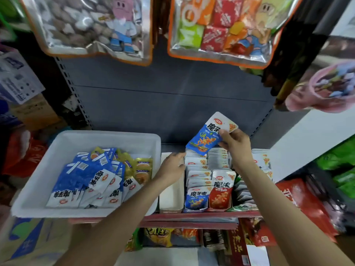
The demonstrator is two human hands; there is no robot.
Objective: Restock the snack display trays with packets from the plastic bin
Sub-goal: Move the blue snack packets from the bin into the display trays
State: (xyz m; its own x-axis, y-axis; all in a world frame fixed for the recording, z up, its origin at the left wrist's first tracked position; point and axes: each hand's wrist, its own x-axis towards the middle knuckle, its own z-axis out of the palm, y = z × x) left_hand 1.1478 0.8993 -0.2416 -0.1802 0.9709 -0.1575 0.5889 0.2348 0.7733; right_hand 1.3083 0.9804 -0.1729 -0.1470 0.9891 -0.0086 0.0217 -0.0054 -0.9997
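a white plastic bin (63, 143) sits at the lower left of the frame, with blue and yellow packets (99, 175) lying in a loose heap inside it. at lower centre stand the display trays (194, 187): one white tray (171, 196) has nothing inside, and the trays to its right hold upright rows of packets. one blue packet (205, 137) is tilted above them, at centre right.

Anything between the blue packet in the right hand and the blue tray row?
Nothing visible. The right hand holds the blue packet right above the back of the blue row. The left hand is beside the row, over the empty tray.
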